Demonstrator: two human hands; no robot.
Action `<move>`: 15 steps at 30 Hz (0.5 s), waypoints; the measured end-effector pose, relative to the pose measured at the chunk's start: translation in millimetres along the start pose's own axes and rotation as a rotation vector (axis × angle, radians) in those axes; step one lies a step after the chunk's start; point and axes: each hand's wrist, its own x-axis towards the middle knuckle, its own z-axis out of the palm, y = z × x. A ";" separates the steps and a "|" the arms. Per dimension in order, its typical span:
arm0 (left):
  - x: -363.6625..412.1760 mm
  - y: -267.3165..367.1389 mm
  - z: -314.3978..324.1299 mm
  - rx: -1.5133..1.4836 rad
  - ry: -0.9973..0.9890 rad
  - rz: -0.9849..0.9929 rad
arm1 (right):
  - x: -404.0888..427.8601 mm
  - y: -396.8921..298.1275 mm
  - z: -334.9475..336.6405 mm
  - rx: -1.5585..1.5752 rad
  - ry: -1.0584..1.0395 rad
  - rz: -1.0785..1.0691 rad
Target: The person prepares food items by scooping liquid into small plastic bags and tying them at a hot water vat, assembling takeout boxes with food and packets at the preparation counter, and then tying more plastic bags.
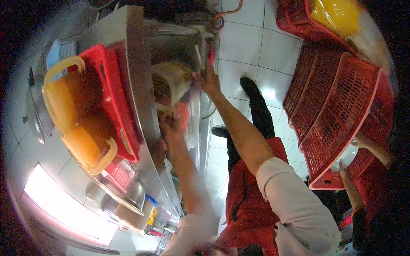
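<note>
My left hand (172,123) reaches into a recess in the stainless-steel counter (134,60). Its fingers meet the near side of a pale-rimmed container or bag (177,76), beside an orange-red item (183,113). Blur hides whether they grip anything. Farther along, my right hand (209,81) is curled at the recess's outer edge. A thin pale stick-like object (198,55) juts from its fingers, and a small red piece (211,57) shows just beyond. What lies deep in the recess is dim and unclear.
On the counter, a red plastic crate (110,86) stands by yellow-orange handled containers (65,105). A metal bowl (136,193) is lower down. At right are stacked red baskets (339,99) and a yellow bag (336,16). Another person's hands (342,169) hold a white bowl (347,156).
</note>
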 end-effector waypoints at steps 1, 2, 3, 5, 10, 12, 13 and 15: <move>6.8 18.5 -9.1 0.020 -0.009 0.023 | -6.3 -12.1 4.8 0.138 -0.054 -0.040; 15.9 33.0 -16.9 0.075 0.162 0.092 | -10.3 -22.3 4.9 0.162 -0.062 -0.045; 22.0 53.4 -33.5 0.124 0.341 0.167 | -16.9 -30.8 3.2 0.128 -0.108 0.035; 23.7 112.9 -47.1 0.221 0.285 0.114 | -33.9 -43.7 -1.5 0.123 -0.176 0.112; -6.9 35.5 21.1 0.313 0.011 0.057 | -33.1 20.6 -36.7 -0.096 -0.132 0.044; -9.5 43.0 29.5 0.180 0.109 0.168 | -45.3 20.1 -24.5 -0.089 -0.154 -0.018; -12.6 42.0 30.7 0.187 0.115 0.172 | -48.8 19.8 -20.2 -0.084 -0.161 -0.012; -18.2 29.2 32.4 0.860 0.299 0.377 | -54.1 25.5 -15.8 -0.060 -0.152 -0.101</move>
